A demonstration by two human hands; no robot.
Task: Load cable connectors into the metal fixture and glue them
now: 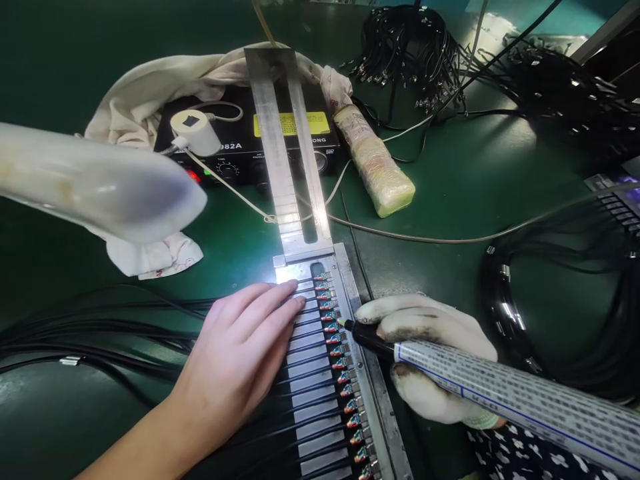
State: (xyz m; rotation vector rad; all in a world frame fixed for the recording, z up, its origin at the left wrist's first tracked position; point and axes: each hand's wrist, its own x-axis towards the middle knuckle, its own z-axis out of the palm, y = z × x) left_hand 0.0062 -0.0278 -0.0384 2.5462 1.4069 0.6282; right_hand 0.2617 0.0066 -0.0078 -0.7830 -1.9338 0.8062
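A metal fixture (357, 293) on the green table holds a row of black cables (313, 361), whose stripped ends show coloured wires and small metal connectors (345, 362). My bare left hand (237, 347) lies over the cables from the left, fingers stretched out and fingertips resting near the fixture's far end; its thumb is hidden. My right hand (435, 347), in a stained white glove, is closed around a marker pen (480, 383) with a printed barrel and black front section. The pen's pale yellow-green tip is at one connector in the upper part of the row.
A slotted metal plate (277, 160) leans over a black control box (230, 157). Beside the box lies a wrapped block (375, 160). A white lamp-like object (110, 187) juts in at left. Cable bundles (405, 53) lie at the back, and a cable coil (510, 313) at right.
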